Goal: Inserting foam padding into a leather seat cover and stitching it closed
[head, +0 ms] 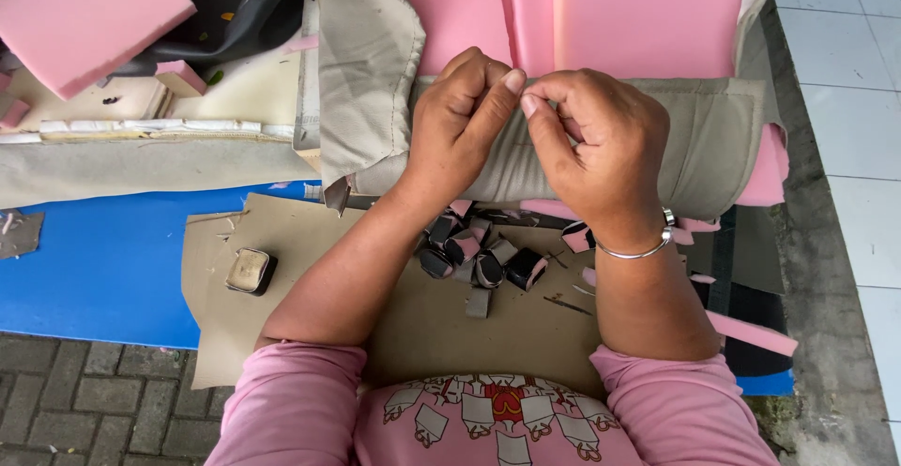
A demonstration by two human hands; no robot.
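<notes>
At the centre of the head view, both hands meet over a grey-beige fabric cover [713, 137] stretched round a pink foam cushion [601, 15]. Left hand [460, 128] is curled into a loose fist, thumb and forefinger pressed together; right hand [601, 147] mirrors it, fingertips [528, 105] pinched shut against the left thumb tip. Whatever sits between them (perhaps a thread or needle) is too small to tell

That cover looks soft, light and pliable, with stitched seams; the foam beneath should give readily under pressure, so a hold along the folded edge seems the firmer place to grip

Toward 6 o'clock of the hands, a cluster of small black, grey and pink offcut pieces [483, 255] lies on a tan sheet of card [422, 325]. Around 8 o'clock sits a small square black-edged tin with a pale lid [251, 271]. No readable labels or signs show. Up at 10 o'clock lies a thick pink foam slab [84, 15]; a blue mat [103, 259] spreads at 9 o'clock
</notes>
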